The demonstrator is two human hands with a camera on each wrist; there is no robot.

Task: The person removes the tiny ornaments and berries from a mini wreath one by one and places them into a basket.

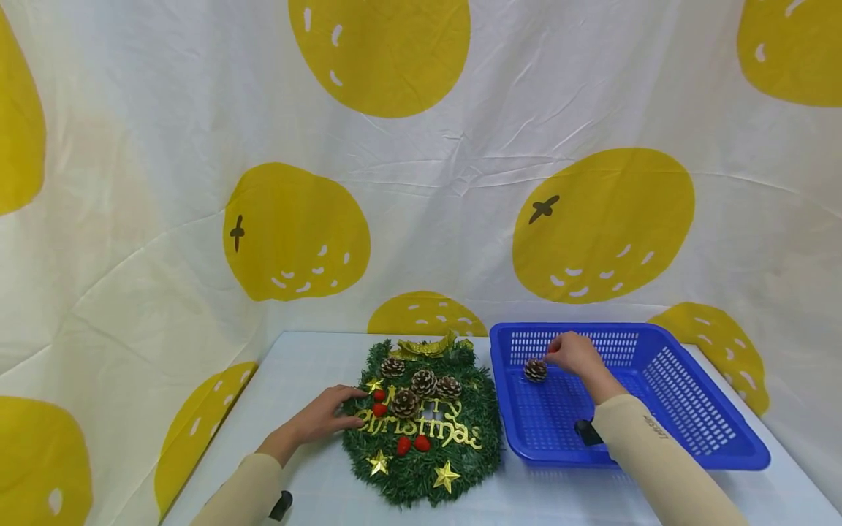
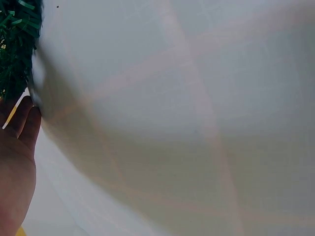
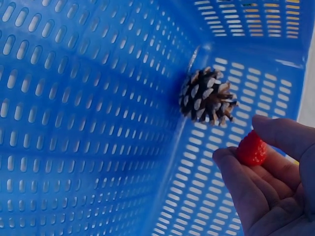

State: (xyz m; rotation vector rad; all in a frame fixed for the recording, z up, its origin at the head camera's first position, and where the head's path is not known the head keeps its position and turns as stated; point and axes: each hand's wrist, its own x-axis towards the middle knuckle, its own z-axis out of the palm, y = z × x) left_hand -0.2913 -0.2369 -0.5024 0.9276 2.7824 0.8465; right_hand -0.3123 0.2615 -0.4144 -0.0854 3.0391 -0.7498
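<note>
Between the thumb and fingers of my right hand (image 1: 577, 356) is a small red strawberry (image 3: 252, 149), seen clearly in the right wrist view. This hand is inside the blue basket (image 1: 549, 420), near its far left corner. Close by its fingertips lies a brown pinecone (image 3: 206, 96) with pale scale tips. My left hand (image 1: 321, 418) rests at the left edge of a green Christmas wreath (image 1: 388, 478), fingers extended and thumb apart. Gold "Merry Christmas" lettering (image 1: 421, 427) crosses the wreath. In the left wrist view, only a strip of green tinsel (image 2: 19, 46) shows beyond the fingers.
Several pinecones (image 1: 404, 403), red strawberries (image 1: 422, 443) and gold stars (image 1: 446, 477) sit on the wreath, with a gold bow (image 1: 424, 347) at its top. The basket stands right of the wreath on a white table (image 1: 296, 358). A fruit-patterned curtain (image 1: 447, 241) hangs behind.
</note>
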